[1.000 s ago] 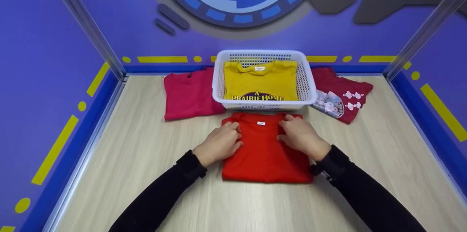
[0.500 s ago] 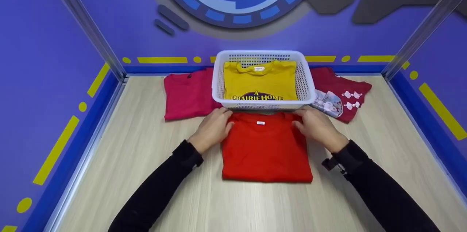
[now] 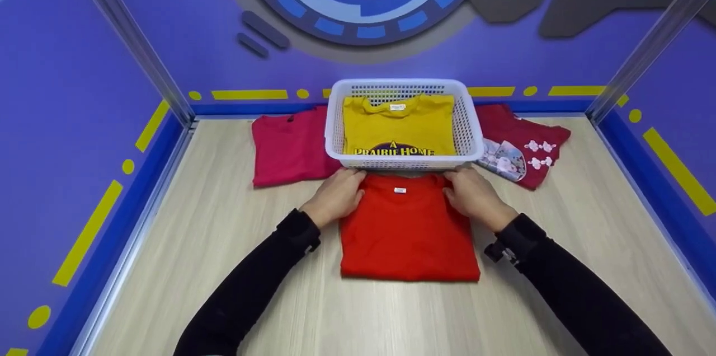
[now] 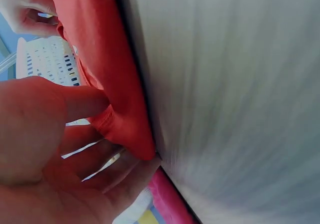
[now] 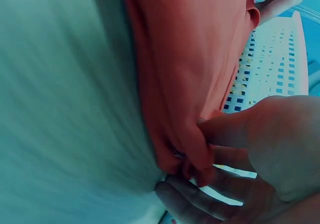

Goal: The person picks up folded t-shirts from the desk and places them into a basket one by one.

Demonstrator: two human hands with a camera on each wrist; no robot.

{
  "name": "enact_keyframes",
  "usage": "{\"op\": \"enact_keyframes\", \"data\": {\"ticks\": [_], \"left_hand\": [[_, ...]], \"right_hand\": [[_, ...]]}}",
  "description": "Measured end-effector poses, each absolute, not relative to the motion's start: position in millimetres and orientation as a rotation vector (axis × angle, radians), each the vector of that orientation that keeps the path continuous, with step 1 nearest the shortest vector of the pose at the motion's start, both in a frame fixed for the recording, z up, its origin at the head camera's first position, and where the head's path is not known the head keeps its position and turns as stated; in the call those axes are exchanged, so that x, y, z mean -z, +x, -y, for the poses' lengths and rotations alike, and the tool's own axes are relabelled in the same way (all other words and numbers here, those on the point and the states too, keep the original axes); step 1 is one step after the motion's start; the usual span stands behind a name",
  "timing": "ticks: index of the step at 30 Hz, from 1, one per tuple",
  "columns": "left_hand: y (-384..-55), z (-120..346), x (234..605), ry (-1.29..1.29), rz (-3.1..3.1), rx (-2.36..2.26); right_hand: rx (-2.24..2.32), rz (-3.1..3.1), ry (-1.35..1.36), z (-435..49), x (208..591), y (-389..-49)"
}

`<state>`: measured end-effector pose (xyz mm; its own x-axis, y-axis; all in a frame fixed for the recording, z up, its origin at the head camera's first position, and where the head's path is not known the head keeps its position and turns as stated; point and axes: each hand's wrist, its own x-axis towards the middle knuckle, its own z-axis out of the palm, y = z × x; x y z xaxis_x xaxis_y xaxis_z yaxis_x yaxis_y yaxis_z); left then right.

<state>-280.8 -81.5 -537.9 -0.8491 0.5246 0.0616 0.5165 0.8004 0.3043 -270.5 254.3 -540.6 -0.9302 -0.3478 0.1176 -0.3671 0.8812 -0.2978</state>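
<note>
A folded red T-shirt [image 3: 408, 238] lies on the table in front of the basket, its collar and white label at the far end. My left hand [image 3: 337, 193] pinches its far left corner; in the left wrist view the thumb presses the red cloth [image 4: 112, 59] while the fingers lie behind its edge. At the far right corner, my right hand [image 3: 475, 193] pinches the shirt the same way. The right wrist view shows folded layers of the red cloth [image 5: 185, 74] between thumb and fingers.
Behind the shirt stands a white plastic basket [image 3: 405, 159] holding a folded yellow T-shirt [image 3: 400, 126] with printed lettering. A folded pink shirt [image 3: 291, 149] lies to its left, a dark red shirt [image 3: 537, 149] with white flowers to its right. Blue panels enclose the table [image 3: 201, 221].
Both hands moved from the top of the red T-shirt outward to its far corners, then slightly inward, pinching the cloth. The shirt has stayed nearly in place.
</note>
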Motion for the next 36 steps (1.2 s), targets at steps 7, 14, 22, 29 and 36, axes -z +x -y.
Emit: {"op": "enact_keyframes", "data": {"ticks": [7,14,22,29,36], "left_hand": [[-300.4,80.8,549.5,0.814,-2.872,-0.482],[-292.2,82.6,536.5,0.75,-2.823,-0.616],[-283.6,93.4,522.4,0.777,-2.752,-0.936],[-277.8,104.2,487.1,0.86,-2.688,-1.073],[-272.0,113.7,452.2,0.921,-2.68,-1.204]], "right_hand": [[-0.654,3.091,0.426,-257.0,540.5,-274.4],[-0.809,3.147,0.328,-260.6,533.9,-268.0],[-0.91,3.029,0.413,-268.4,507.7,-253.2],[-0.974,3.012,0.474,-276.6,464.7,-241.4],[-1.056,2.924,0.498,-282.0,435.8,-234.5]]}}
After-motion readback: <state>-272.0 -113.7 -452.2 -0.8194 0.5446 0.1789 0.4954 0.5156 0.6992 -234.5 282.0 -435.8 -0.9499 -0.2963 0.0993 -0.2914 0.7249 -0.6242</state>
